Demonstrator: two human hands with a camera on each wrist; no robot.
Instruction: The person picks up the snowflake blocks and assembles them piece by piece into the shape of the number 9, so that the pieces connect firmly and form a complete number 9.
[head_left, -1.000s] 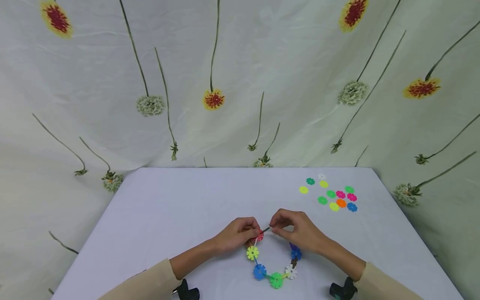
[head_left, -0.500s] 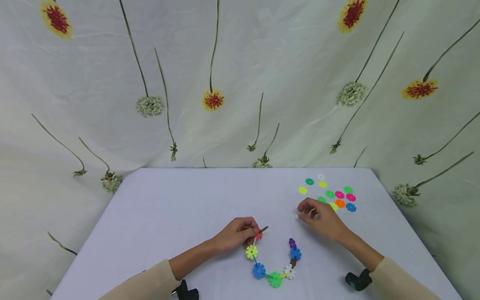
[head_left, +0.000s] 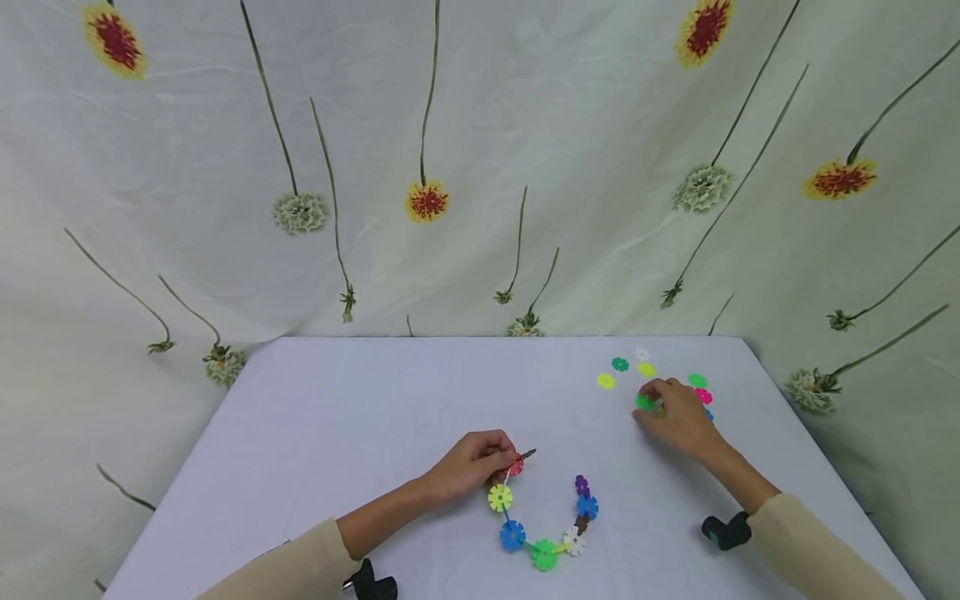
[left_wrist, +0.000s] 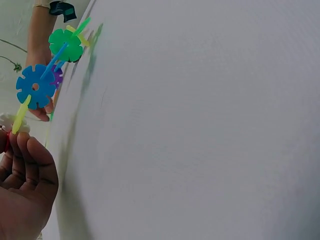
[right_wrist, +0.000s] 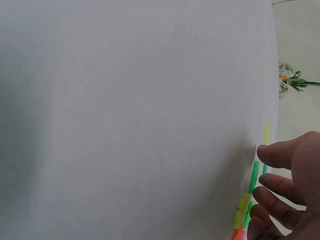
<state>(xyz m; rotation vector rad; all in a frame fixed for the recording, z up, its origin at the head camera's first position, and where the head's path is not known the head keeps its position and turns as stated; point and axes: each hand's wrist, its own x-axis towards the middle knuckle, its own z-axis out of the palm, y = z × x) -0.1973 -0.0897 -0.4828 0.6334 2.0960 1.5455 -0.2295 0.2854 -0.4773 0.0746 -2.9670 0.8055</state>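
Note:
My left hand (head_left: 468,468) pinches the red disc (head_left: 516,465) at one end of a curved chain of notched discs; a dark disc seen edge-on (head_left: 528,454) is joined to it. Yellow (head_left: 500,497), blue (head_left: 513,536), green (head_left: 543,555) and white discs follow round to a purple one (head_left: 582,483). In the left wrist view the fingers of that hand (left_wrist: 27,185) curl at the chain's end. Over the loose discs at the right, my right hand (head_left: 678,419) hovers with fingers loosely bent beside a green disc (head_left: 644,402). The right wrist view shows its thumb and fingers apart (right_wrist: 295,185), holding nothing.
Loose discs lie beyond and around my right hand, among them yellow (head_left: 606,381), dark green (head_left: 619,364), white (head_left: 642,354) and pink (head_left: 703,396). A flower-patterned cloth hangs behind the white table (head_left: 360,400). Black devices are at both wrists.
My right hand has left the dark piece near the left hand and moved right and away to the loose discs. The held chain has shifted slightly left.

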